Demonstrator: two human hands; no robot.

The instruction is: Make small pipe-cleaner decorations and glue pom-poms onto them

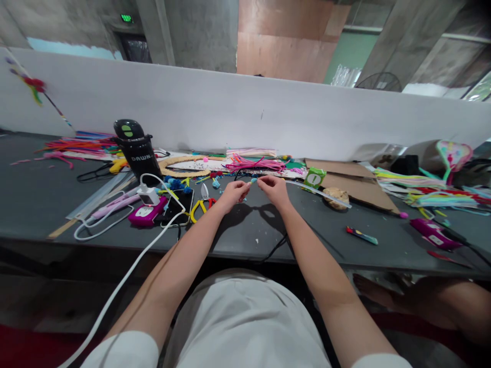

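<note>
Over the middle of the desk, my left hand (235, 195) and my right hand (274, 191) are close together with their fingers pinched. Between the fingertips shows a small light-blue piece (253, 180), too small to make out its kind. Both hands appear to grip it from either side. Just left of my left hand lie cutting pliers (204, 192) with yellow and red handles, their jaws pointing away. A translucent thin strip (326, 196) runs rightward from behind my right hand. Several dark-blue pompoms (175, 184) lie beyond the pliers.
At left stand a black bottle (140, 156) and a purple power socket (146, 213) with a white charger; its cable crosses my left arm. A phone (183, 208) and pink glue gun (115, 206) lie near. Pipe cleaners (255, 163), cardboard (353, 186) and a utility knife (361, 235) are around.
</note>
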